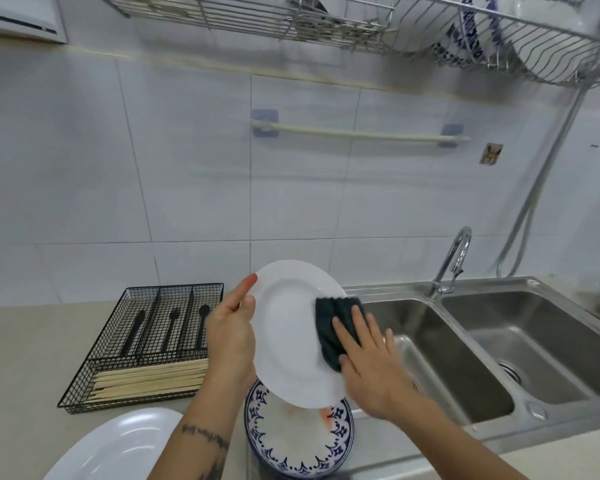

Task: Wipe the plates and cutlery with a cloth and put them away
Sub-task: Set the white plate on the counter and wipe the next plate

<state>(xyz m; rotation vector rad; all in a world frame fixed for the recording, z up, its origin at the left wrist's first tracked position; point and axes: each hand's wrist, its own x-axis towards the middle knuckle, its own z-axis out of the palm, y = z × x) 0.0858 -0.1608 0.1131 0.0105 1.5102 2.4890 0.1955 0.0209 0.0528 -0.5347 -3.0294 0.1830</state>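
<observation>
Starting at the far left, I am seeing a large white oval platter (118,441) lying on the beige tabletop (25,358) at the bottom edge. Behind it a black wire-mesh cutlery tray (146,344) is sitting on the tabletop near the tiled wall; three black-handled utensils (172,327) are lying in its rear compartments and pale wooden chopsticks (149,379) are lying in the front one.

Moving right, my left hand (231,337) is holding up a round white plate (291,334) by its left rim, thumb on the face and the other fingers curled behind it. The plate is tilting above the tabletop, just over a stack of blue-and-white patterned plates (298,441) that is standing beside the sink.

My right hand (371,362) is pressing a dark green cloth (336,327) flat against the right part of the plate's face, its fingers straight and spread on the cloth.

Further right, a stainless-steel double sink (499,341) is taking up the corner, with a curved chrome tap (452,261) standing behind it. Overhead, a metal wire dish rack (465,32) is hanging on the wall, holding blue-and-white dishes (471,29) toward the right.
</observation>
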